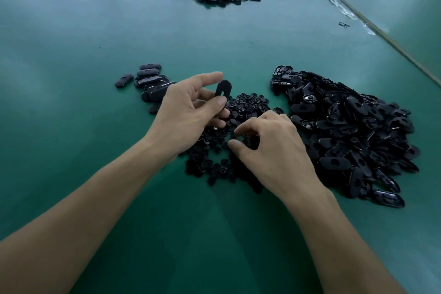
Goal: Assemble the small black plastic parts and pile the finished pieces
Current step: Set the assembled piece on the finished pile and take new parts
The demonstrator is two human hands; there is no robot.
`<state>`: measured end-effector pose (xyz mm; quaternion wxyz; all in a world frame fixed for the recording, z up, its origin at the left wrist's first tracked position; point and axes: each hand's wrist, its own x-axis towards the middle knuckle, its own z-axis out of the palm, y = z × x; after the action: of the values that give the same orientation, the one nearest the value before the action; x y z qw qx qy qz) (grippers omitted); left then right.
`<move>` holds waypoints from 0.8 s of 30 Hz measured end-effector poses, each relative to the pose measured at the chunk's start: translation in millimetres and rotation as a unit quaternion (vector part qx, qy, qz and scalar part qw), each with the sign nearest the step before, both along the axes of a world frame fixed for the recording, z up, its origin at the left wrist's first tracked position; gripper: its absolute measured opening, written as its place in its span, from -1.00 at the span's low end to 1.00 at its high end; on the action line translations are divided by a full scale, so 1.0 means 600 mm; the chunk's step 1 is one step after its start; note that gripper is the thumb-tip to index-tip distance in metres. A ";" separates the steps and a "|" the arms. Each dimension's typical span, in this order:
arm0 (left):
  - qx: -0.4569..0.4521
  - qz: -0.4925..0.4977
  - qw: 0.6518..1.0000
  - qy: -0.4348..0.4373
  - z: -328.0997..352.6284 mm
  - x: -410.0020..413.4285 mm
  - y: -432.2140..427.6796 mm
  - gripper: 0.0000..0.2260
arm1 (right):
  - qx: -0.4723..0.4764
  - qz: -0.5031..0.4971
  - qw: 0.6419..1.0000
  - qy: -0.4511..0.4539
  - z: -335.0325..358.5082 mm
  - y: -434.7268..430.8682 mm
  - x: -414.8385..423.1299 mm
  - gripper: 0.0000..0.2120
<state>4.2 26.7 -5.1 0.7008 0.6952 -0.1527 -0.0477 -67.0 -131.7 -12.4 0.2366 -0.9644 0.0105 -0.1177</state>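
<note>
A slotted black plastic oval (223, 89) is pinched by the left hand (188, 112) above the heap of small round black plastic parts (249, 102). The right hand (269, 148) is curled onto that heap — whether anything is held cannot be told.

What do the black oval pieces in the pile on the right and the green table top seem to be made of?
Oval pieces: probably hard moulded plastic, glossy; small bright glints sit on their rims.
Table top: perhaps a smooth rubber or vinyl mat, semi-matt; broad soft reflections, no visible weave.
</note>
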 end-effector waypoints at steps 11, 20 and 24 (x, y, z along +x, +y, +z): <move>0.038 0.035 0.998 -0.044 -0.013 0.001 0.002 -0.80 | 0.015 0.012 1.000 0.001 0.003 0.008 0.000 -0.91; 0.033 0.045 0.997 -0.048 -0.008 -0.002 0.000 -0.83 | 0.208 0.028 0.974 -0.087 0.009 0.007 0.002 -0.92; 0.038 0.041 0.997 -0.056 -0.007 -0.003 0.000 -0.83 | 0.305 0.003 0.946 -0.112 0.009 0.001 0.007 -0.82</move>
<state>2.6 26.5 -9.3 0.6658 0.7284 -0.1612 0.0139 -62.8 -131.0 -7.0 0.5197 -0.8265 0.0168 -0.2157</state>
